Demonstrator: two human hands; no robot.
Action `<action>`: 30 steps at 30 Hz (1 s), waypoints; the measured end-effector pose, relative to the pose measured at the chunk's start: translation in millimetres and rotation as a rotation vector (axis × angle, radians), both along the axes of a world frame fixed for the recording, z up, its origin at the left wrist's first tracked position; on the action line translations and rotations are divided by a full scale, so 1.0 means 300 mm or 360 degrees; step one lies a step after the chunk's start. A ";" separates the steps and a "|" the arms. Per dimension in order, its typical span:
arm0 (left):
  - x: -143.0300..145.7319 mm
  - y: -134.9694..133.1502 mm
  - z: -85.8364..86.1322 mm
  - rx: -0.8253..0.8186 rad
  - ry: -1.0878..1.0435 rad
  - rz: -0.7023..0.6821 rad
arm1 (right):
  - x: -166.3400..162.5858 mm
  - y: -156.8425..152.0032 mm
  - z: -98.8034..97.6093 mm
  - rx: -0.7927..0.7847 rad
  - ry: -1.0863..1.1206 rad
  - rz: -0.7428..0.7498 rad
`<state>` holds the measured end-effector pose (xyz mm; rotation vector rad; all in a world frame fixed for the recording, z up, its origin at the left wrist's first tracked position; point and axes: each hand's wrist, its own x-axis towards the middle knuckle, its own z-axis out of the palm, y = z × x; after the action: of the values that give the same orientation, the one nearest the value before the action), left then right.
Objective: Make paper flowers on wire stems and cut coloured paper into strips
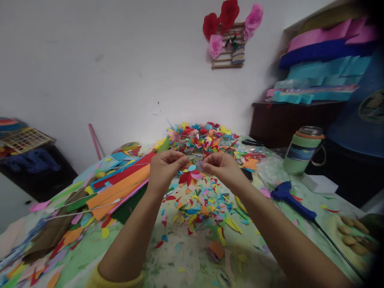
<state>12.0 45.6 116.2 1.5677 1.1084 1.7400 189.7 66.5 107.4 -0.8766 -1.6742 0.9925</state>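
Observation:
My left hand (165, 166) and my right hand (220, 167) are raised over the table, fingertips pinched together and almost meeting. Between them sits a small paper flower (189, 175) with red, pink and blue petals; both hands pinch at it, though the exact grip is hard to see. Below the hands lies a scatter of coloured paper petals (204, 204). Behind them is a heap of finished paper flowers (204, 138).
Long foam sheets in orange, red and green (120, 188) and thin wires lie at the left. A blue glue gun (289, 198) with its cord lies at the right, beside a green bottle (301, 150). Rolled paper (324, 60) fills a shelf; paper roses (229, 24) hang on the wall.

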 end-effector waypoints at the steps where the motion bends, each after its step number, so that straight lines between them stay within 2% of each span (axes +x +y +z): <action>1: -0.001 0.000 0.000 -0.0004 -0.0011 0.0000 | 0.000 0.000 0.000 0.0070 -0.0066 -0.0055; 4: -0.006 -0.002 0.004 0.0006 -0.0061 0.0012 | 0.000 -0.001 0.002 0.0219 -0.0157 -0.0166; 8: -0.008 -0.012 0.013 0.0021 -0.0086 -0.0005 | -0.002 -0.015 0.013 0.0291 -0.0108 -0.0150; 14: 0.017 -0.025 0.008 -0.0201 0.0062 -0.0248 | 0.003 -0.046 0.028 0.0334 -0.0153 -0.0196; 20: 0.046 -0.027 -0.011 -0.0245 0.0184 -0.0371 | 0.011 -0.072 0.039 0.0494 -0.0301 -0.0244; 30: 0.048 -0.030 -0.015 -0.0166 0.0147 -0.0385 | 0.013 -0.079 0.053 0.0420 -0.0312 -0.0195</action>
<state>26.4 36.6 111.7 1.6563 0.9892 1.4420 193.7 42.7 123.3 -0.9084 -1.8422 0.6006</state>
